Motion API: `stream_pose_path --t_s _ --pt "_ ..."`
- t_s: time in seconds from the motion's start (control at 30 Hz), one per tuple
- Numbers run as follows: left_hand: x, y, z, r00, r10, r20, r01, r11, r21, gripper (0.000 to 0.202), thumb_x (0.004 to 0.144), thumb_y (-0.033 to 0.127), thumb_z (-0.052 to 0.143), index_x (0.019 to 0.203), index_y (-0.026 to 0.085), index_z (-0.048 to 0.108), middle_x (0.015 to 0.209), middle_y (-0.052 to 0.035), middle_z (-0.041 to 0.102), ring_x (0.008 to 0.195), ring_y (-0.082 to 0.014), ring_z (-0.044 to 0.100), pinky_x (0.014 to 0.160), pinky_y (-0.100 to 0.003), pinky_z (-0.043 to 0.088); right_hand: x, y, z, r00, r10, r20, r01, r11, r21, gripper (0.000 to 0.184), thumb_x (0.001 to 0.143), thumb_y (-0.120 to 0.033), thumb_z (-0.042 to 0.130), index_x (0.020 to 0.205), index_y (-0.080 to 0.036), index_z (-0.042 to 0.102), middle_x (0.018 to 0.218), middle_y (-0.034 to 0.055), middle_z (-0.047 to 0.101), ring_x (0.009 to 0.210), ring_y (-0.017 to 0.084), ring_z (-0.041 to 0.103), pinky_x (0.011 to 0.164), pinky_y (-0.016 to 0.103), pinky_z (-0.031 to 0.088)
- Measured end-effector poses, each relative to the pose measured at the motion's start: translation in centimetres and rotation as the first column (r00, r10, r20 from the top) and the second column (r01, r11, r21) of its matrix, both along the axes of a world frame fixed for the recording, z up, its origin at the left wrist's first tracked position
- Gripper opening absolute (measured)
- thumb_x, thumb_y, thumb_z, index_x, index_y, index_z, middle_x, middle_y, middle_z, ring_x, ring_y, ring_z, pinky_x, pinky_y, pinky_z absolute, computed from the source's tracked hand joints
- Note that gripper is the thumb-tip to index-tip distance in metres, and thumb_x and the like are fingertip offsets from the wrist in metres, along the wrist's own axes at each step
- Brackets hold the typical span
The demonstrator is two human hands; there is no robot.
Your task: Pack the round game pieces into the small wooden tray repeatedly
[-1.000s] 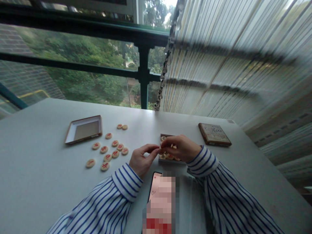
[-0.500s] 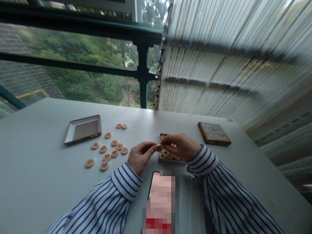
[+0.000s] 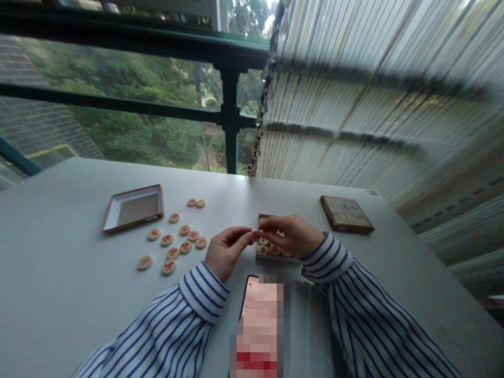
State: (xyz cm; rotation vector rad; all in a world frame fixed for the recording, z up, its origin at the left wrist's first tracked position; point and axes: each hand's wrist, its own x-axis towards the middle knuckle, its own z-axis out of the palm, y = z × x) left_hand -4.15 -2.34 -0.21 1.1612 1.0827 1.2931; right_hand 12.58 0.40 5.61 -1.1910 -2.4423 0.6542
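Between the fingertips of my left hand (image 3: 226, 253) and my right hand (image 3: 291, 235) is a round xiangqi piece (image 3: 255, 235) with a red character, its face tipped toward me. Both hands pinch it at its edges. Just under my right hand sits an open box (image 3: 275, 258) with several pieces inside, some with black characters; my right hand hides part of it. To the left of my left hand, several loose xiangqi pieces (image 3: 185, 247) lie on the white table (image 3: 98, 304), nearly all showing red characters. One of them shows a blank face.
An open, shallow box lid or tray (image 3: 134, 208) lies at the back left. A closed, printed box (image 3: 346, 213) lies at the right. In front of me is a phone (image 3: 260, 320), partly blurred out. Windows and a string curtain (image 3: 334, 105) stand behind the table.
The piece between my fingers has turned, so its red character now faces me more. My hands stay in nearly the same place.
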Motion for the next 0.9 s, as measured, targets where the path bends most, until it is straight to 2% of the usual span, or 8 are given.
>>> stream_pose_path --t_s 0.33,0.9 --pt "-0.05 -0.02 0.00 0.999 -0.043 0.018 0.043 0.999 -0.017 0.026 0.065 0.032 0.065 0.082 0.013 0.063 0.070 -0.0044 0.067 0.064 -0.0135 0.061 0.065 -0.028 0.050 -0.18 -0.08 -0.12 0.999 0.003 -0.034 -0.003 1.000 0.002 0.019 0.078 -0.025 0.050 0.090 -0.018 0.063 0.077 0.0028 0.066 0.068 0.010 0.058 0.063 0.021 0.041" --pt "0.16 -0.20 0.38 0.986 -0.119 0.113 0.126 0.990 -0.056 0.023 0.064 0.027 0.067 0.081 0.012 0.062 0.067 -0.0018 0.067 0.064 -0.0119 0.061 0.066 -0.025 0.049 -0.22 -0.05 0.01 1.000 -0.007 0.005 0.006 1.000 0.022 0.019 0.078 -0.025 0.049 0.085 -0.018 0.065 0.073 0.0015 0.066 0.064 0.010 0.055 0.060 0.020 0.039"
